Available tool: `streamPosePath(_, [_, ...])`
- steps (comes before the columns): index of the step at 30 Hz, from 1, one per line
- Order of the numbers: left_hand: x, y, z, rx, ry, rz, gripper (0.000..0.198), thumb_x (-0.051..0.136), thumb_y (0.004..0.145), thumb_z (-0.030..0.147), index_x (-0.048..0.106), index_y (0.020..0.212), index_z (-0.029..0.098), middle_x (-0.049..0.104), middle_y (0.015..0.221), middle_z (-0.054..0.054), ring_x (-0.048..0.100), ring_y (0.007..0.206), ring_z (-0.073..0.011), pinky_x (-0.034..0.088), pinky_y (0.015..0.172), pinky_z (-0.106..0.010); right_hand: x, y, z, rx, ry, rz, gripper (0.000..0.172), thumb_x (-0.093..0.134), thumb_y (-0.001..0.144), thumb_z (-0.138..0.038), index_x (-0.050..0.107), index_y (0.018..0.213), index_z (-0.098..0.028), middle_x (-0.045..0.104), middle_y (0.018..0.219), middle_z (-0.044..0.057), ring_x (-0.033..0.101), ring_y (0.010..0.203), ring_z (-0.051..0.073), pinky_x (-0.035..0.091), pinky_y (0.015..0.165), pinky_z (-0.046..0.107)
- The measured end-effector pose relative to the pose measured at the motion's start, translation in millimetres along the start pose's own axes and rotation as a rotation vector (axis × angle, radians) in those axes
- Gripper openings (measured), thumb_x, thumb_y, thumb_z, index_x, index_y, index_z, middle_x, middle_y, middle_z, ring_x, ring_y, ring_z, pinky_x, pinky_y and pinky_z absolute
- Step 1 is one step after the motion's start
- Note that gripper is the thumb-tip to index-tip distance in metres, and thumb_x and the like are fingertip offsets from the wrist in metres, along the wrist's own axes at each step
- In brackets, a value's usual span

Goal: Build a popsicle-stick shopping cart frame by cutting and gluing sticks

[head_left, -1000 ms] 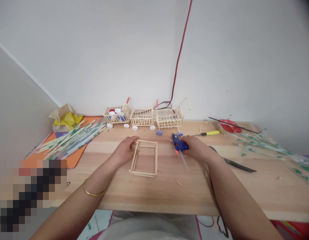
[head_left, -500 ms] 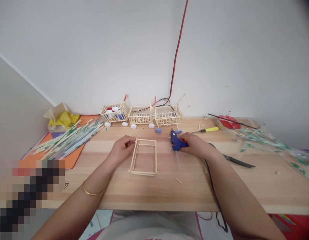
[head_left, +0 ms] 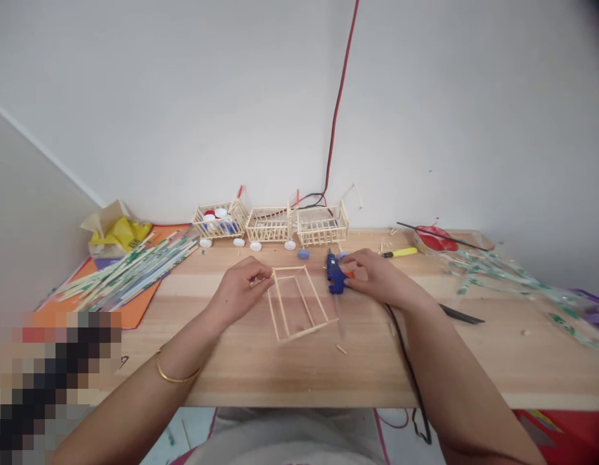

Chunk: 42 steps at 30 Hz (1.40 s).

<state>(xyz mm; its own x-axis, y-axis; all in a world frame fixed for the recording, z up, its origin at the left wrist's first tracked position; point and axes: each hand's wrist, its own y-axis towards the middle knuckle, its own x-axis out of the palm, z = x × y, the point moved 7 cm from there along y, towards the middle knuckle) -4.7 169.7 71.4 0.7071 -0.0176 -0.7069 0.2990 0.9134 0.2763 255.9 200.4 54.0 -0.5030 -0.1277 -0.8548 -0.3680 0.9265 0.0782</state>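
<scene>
Left hand (head_left: 239, 287) is pinching a wooden-stick frame (head_left: 304, 302), in from the desk's (head_left: 241, 378) near edge. Right hand (head_left: 379, 278) is curling at the blue glue gun (head_left: 335, 274); grip: cannot tell.

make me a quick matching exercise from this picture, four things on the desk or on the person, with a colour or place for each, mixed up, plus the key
Things:
1. stick frame
2. glue gun
3. bracelet
4. shallow bowl

Colours and places:
a. red inside
b. at the fingertips of the left hand
c. gold
d. mostly blue

Right pairs: 1-b, 2-d, 3-c, 4-a
</scene>
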Motion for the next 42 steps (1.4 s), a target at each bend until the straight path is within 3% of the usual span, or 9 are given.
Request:
streamPosePath(3, [1.1,6.8,19.1,0.072,0.062,-0.013,0.013,0.054,0.082,0.025,0.062,0.073,0.018,0.058,0.073,-0.002,0.052,0.072,-0.0143,0.039,0.067,-0.026,-8.6,-3.5,-22.0,0.040,0.292,0.052,0.026,0.054,0.081,-0.039,0.063,0.093,-0.018,0.063,0.087,0.004,0.057,0.075,0.016,0.044,0.066,0.027])
streamPosePath(5, [4.1,11.5,32.2,0.128,0.105,-0.014,0.012,0.056,0.081,0.023,0.063,0.073,0.018,0.058,0.072,-0.002,0.052,0.074,-0.0150,0.039,0.068,-0.027,-2.5,-4.6,-43.1,0.038,0.448,-0.010,0.030,0.054,0.081,-0.046,0.063,0.084,-0.017,0.062,0.074,0.002,0.055,0.066,0.014,0.041,0.058,0.024])
streamPosePath(9, [12.7,18.1,52.2,0.195,0.153,-0.014,0.012,0.057,0.080,0.022,0.062,0.071,0.017,0.058,0.072,-0.003,0.052,0.075,-0.0164,0.038,0.067,-0.028,17.9,-3.2,-74.6,0.040,0.535,-0.127,0.031,0.062,0.074,-0.048,0.062,0.074,-0.016,0.058,0.066,-0.001,0.051,0.061,0.011,0.038,0.055,0.022])
streamPosePath(14, [20.4,21.9,60.3,0.212,0.161,-0.053,0.015,0.054,0.081,0.019,0.062,0.069,0.018,0.056,0.071,-0.003,0.052,0.074,-0.0163,0.038,0.065,-0.027,33.6,0.3,-79.0,0.092,0.615,-0.170,0.028,0.066,0.070,-0.043,0.058,0.068,-0.016,0.054,0.062,-0.003,0.046,0.057,0.009,0.035,0.052,0.021])
streamPosePath(23, [27.3,21.7,59.9,0.246,0.126,-0.133,0.023,0.045,0.087,0.018,0.067,0.079,0.016,0.058,0.076,-0.006,0.053,0.077,-0.0180,0.040,0.070,-0.030,35.3,1.5,-79.2,0.097,0.631,-0.171,0.024,0.059,0.074,-0.036,0.052,0.063,-0.017,0.048,0.058,-0.004,0.041,0.053,0.007,0.031,0.050,0.020])
streamPosePath(30, [24.0,24.4,51.5,0.125,-0.138,-0.145,0.020,0.051,0.086,0.021,0.070,0.089,0.020,0.062,0.080,-0.004,0.057,0.076,-0.0149,0.042,0.070,-0.027,32.2,-2.1,-77.9,0.140,0.640,-0.177,0.021,0.059,0.074,-0.032,0.051,0.063,-0.017,0.049,0.053,-0.005,0.043,0.048,0.006,0.032,0.046,0.019])
streamPosePath(36, [19.5,24.5,40.6,-0.003,-0.354,-0.157,0.014,0.061,0.079,0.027,0.070,0.082,0.017,0.063,0.078,-0.003,0.054,0.072,-0.0143,0.041,0.069,-0.027,28.8,-5.5,-78.7,0.128,0.709,-0.204,0.022,0.059,0.077,-0.034,0.052,0.065,-0.017,0.052,0.053,-0.004,0.045,0.046,0.006,0.033,0.046,0.018])
streamPosePath(42, [22.0,23.6,24.3,-0.192,-0.742,-0.090,0.013,0.073,0.067,0.026,0.068,0.073,0.016,0.061,0.072,-0.001,0.052,0.070,-0.0119,0.040,0.067,-0.024,26.3,-7.1,-77.6,0.101,0.736,-0.208,0.022,0.059,0.078,-0.034,0.053,0.067,-0.016,0.052,0.053,-0.005,0.045,0.046,0.006,0.035,0.047,0.019])
